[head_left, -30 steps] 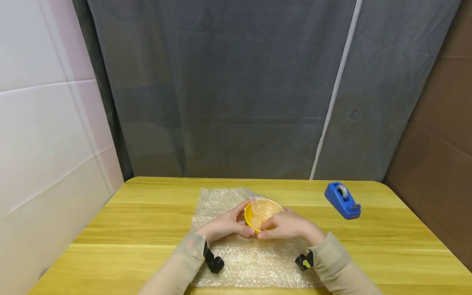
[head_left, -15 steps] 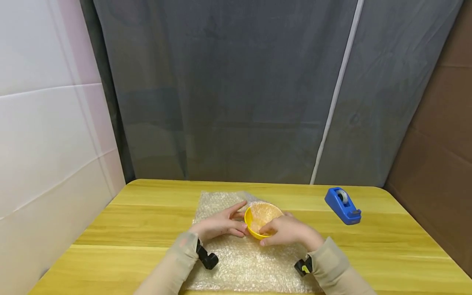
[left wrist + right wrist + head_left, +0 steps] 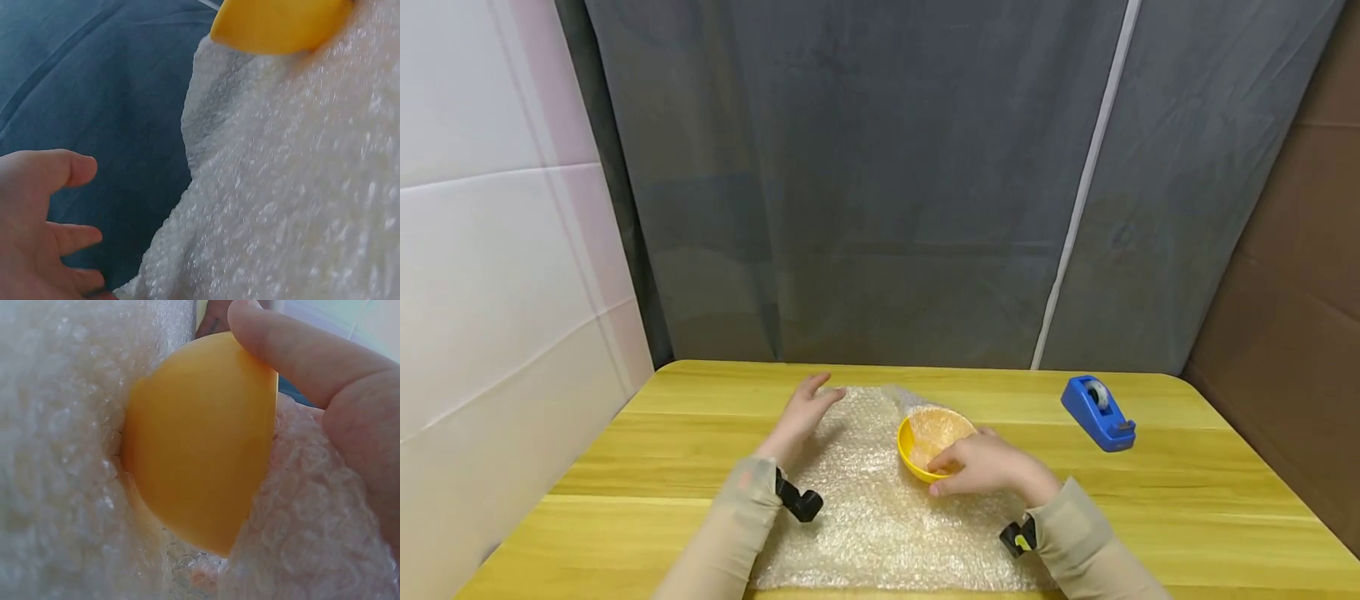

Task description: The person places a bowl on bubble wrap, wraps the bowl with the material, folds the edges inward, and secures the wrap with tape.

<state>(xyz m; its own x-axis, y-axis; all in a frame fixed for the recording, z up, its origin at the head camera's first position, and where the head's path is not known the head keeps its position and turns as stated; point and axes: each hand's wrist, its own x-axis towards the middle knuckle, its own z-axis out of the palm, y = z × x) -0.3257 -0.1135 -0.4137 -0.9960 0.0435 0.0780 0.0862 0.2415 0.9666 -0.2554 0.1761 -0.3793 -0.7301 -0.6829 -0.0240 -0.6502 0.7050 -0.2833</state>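
Observation:
A yellow bowl sits on a sheet of bubble wrap, with a flap of the wrap folded over its rim into the inside. My right hand grips the bowl's near right rim together with that flap. In the right wrist view the thumb lies along the rim of the bowl, and bubble wrap covers its right side. My left hand is apart from the bowl, over the far left edge of the wrap. Its fingers are spread and hold nothing; the left wrist view shows them beside the wrap's edge.
A blue tape dispenser with a roll of clear tape stands at the back right of the wooden table. Behind the table hangs a grey curtain. A white panel stands at left, a brown one at right.
My left hand has let go of the bowl and moved left and away to the far left edge of the bubble wrap. My right hand keeps its grip on the bowl.

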